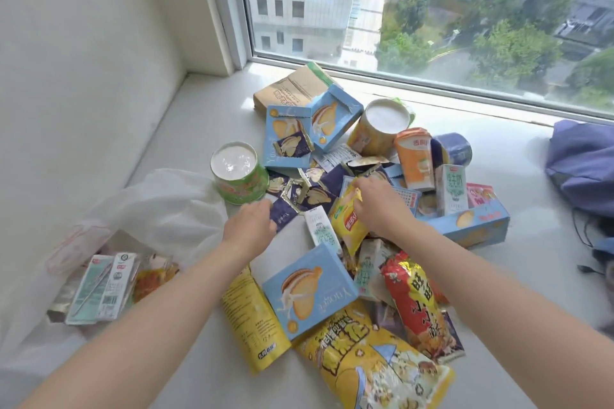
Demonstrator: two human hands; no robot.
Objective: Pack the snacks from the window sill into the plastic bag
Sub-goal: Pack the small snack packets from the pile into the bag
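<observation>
A heap of snacks covers the white window sill [212, 103]. My left hand [251, 221] grips a small dark purple packet [282, 214] at the heap's left edge. My right hand [378, 206] pinches the top of a yellow sachet [349, 219] in the middle of the pile. The white plastic bag [159, 206] lies open to the left, with several cartons and a wrapper [103, 289] visible inside it. Near me lie a blue biscuit box [309, 289], a yellow popcorn bag [372, 362] and a red snack bag [415, 305].
A green cup [237, 173] and a yellow cup [382, 128] stand sealed in the heap, with blue boxes [292, 133], an orange cup [415, 159], milk cartons [453, 189] and a brown paper bag [289, 90] behind. A purple cloth bag [584, 169] lies at the right.
</observation>
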